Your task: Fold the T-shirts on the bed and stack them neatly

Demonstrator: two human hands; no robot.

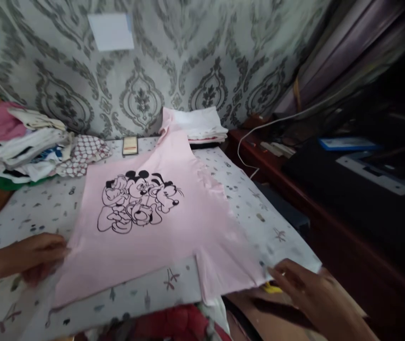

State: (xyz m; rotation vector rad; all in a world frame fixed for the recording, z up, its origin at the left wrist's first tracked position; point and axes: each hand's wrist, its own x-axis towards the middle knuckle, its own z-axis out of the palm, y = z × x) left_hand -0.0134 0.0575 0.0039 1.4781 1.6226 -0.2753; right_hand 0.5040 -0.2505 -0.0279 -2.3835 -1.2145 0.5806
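A pink T-shirt [202,227] with a black-outline cartoon print lies spread sideways on the patterned white tabletop [117,303]. Its hem faces left and its neckline faces right. One sleeve reaches back toward the folded pile, and the other hangs at the table's front edge. At the hem on the left, my left hand [42,253] pinches the fabric; motion slightly blurs the fingers. My right hand [302,289] is closed at the corner of the near sleeve, with the fingertips on its edge.
Folded white clothes [200,123] are stacked at the back. Heaped clothes [28,147] lie on the left, near a small card-like box [130,146]. A white cable [277,121] crosses the dark reddish furniture [255,142] on the right. Red fabric [174,324] shows below the front edge.
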